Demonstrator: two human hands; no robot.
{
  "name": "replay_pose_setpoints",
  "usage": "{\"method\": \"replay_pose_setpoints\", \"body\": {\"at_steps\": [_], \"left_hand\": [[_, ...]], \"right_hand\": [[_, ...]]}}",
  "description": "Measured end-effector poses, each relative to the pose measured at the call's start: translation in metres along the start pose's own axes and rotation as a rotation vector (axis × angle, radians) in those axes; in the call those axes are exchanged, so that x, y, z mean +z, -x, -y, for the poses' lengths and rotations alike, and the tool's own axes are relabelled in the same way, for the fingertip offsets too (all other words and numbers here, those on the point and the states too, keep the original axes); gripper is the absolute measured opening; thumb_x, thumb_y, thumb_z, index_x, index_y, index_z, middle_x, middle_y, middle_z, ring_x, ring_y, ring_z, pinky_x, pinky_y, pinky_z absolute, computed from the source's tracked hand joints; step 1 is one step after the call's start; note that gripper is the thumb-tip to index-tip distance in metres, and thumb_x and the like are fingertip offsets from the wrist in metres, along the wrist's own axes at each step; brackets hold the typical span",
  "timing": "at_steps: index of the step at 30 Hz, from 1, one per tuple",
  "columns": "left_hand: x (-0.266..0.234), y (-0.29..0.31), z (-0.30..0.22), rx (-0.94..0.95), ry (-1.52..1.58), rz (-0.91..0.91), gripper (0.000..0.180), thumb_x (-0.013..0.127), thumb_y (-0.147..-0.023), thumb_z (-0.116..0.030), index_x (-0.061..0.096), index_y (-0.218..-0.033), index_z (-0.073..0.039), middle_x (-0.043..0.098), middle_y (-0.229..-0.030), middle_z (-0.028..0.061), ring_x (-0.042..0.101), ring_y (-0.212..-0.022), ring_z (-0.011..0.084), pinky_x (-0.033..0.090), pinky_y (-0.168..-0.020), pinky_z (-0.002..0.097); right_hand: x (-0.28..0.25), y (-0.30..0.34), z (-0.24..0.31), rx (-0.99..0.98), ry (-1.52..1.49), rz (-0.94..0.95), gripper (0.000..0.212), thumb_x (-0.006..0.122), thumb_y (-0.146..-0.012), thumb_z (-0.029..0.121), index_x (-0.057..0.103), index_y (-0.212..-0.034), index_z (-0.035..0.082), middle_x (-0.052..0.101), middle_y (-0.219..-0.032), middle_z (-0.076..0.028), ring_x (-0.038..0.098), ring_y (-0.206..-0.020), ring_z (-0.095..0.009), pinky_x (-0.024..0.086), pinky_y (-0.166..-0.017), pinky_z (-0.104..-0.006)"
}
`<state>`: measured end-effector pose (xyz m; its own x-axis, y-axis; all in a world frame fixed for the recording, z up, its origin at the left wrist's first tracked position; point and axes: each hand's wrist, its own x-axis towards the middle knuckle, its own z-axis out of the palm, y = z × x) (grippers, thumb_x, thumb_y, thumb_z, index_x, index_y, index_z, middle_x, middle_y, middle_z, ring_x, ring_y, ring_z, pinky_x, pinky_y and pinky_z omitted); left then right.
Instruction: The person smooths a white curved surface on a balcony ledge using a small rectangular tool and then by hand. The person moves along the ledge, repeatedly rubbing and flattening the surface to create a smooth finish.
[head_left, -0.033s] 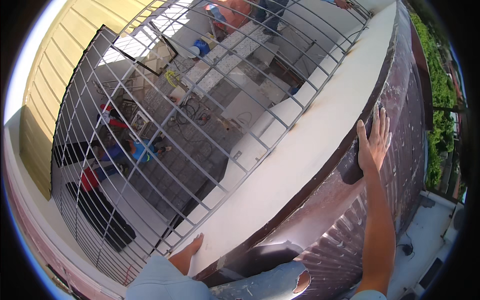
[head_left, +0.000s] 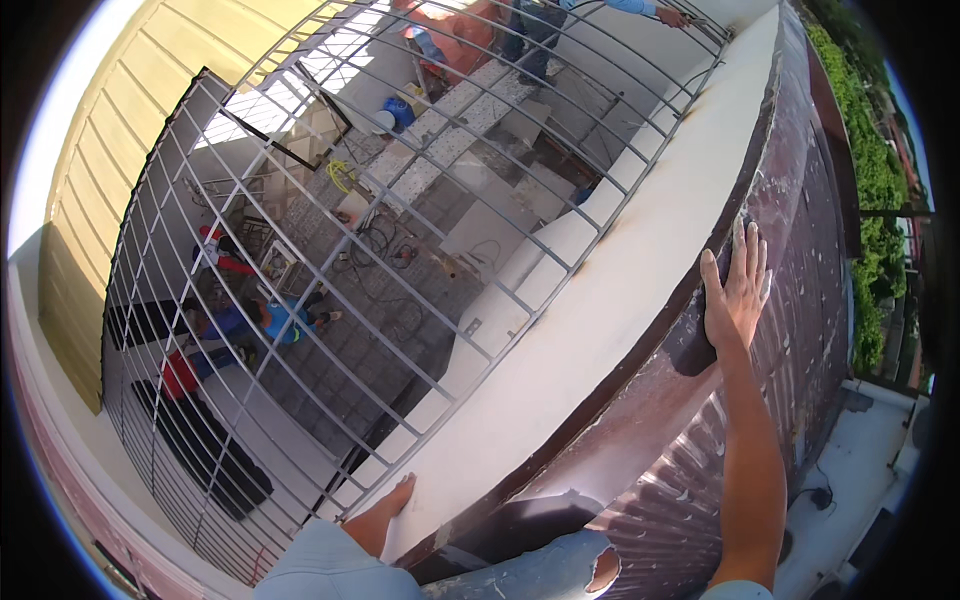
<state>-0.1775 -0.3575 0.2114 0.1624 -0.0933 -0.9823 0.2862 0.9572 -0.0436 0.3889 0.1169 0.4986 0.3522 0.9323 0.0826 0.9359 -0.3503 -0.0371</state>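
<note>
My right hand [head_left: 735, 300] lies flat with its fingers spread on the brown metal sheet [head_left: 795, 330], beside the dark raised edge. Nothing is in it. Lower in the picture, my left hand [head_left: 398, 495] rests on the white top of the wall [head_left: 590, 320], close to the corner of the metal grille [head_left: 495, 358]. Its fingers seem laid down on the surface, though only partly shown, and no object shows in it. My torn jeans [head_left: 550, 570] stretch over the brown sheet between my two arms.
Beneath the grille is a tiled work area with several people, among them one in a blue shirt [head_left: 285, 320]. A yellow cable [head_left: 340, 175] and a blue container [head_left: 400, 110] are there too. Another person's hand [head_left: 672, 17] is near the grille's far end. Green trees [head_left: 850, 130] stand right.
The view has shifted slightly, so the grille and my right hand appear a little further left. More of the far person's blue sleeve shows. Both my hands keep their places on the surfaces.
</note>
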Motion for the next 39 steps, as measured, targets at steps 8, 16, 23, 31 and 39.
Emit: {"method": "replay_pose_setpoints", "body": {"at_steps": [8, 16, 23, 31, 39], "left_hand": [[0.251, 0.021, -0.529, 1.287, -0.394, 0.279, 0.076, 0.024, -0.11, -0.059, 0.012, -0.166, -0.009, 0.007, -0.173, 0.0189, 0.001, -0.161, 0.0315, 0.003, -0.13, 0.0429], [0.246, 0.005, -0.522, 1.224, -0.382, 0.195, 0.087, 0.03, -0.106, -0.068, 0.017, -0.165, -0.005, 0.013, -0.171, 0.0232, 0.01, -0.16, 0.0345, 0.009, -0.129, 0.0418], [0.028, -0.075, -0.099, 0.335, -0.104, -0.066, 0.084, 0.033, -0.106, -0.064, 0.029, -0.161, -0.001, 0.021, -0.17, 0.0203, 0.013, -0.16, 0.0313, 0.008, -0.129, 0.0407], [0.045, -0.153, -0.155, 0.249, -0.115, -0.138, 0.084, 0.029, -0.105, -0.067, 0.024, -0.164, -0.007, 0.02, -0.171, 0.0181, 0.014, -0.159, 0.0331, 0.011, -0.129, 0.0423], [0.203, -0.187, -0.501, 0.796, -0.314, 0.053, 0.09, 0.028, -0.105, -0.069, 0.024, -0.163, -0.001, 0.022, -0.17, 0.0208, 0.018, -0.158, 0.0318, 0.014, -0.128, 0.04]], "right_hand": [[-0.03, -0.005, 0.02, 0.033, -0.033, 0.01, 0.076, 0.054, -0.098, 0.055, 0.035, -0.162, 0.018, 0.027, -0.17, -0.008, 0.016, -0.159, -0.03, 0.007, -0.129, -0.0511], [-0.015, -0.006, 0.012, 0.034, 0.011, 0.033, 0.078, 0.049, -0.099, 0.061, 0.033, -0.163, 0.02, 0.025, -0.171, -0.008, 0.014, -0.159, -0.03, 0.007, -0.13, -0.0511], [0.014, -0.007, 0.001, 0.018, 0.0, 0.005, 0.08, 0.046, -0.098, 0.066, 0.03, -0.164, 0.024, 0.023, -0.171, -0.007, 0.015, -0.159, -0.027, 0.01, -0.13, -0.0516], [0.03, -0.012, -0.013, -0.068, -0.025, -0.033, 0.084, 0.042, -0.098, 0.073, 0.033, -0.163, 0.02, 0.025, -0.171, -0.007, 0.019, -0.158, -0.025, 0.015, -0.129, -0.0493], [0.035, -0.016, -0.033, -0.375, 0.172, -0.048, 0.076, 0.046, -0.102, 0.063, 0.039, -0.16, 0.014, 0.034, -0.167, -0.011, 0.026, -0.156, -0.028, 0.021, -0.126, -0.042]]}}
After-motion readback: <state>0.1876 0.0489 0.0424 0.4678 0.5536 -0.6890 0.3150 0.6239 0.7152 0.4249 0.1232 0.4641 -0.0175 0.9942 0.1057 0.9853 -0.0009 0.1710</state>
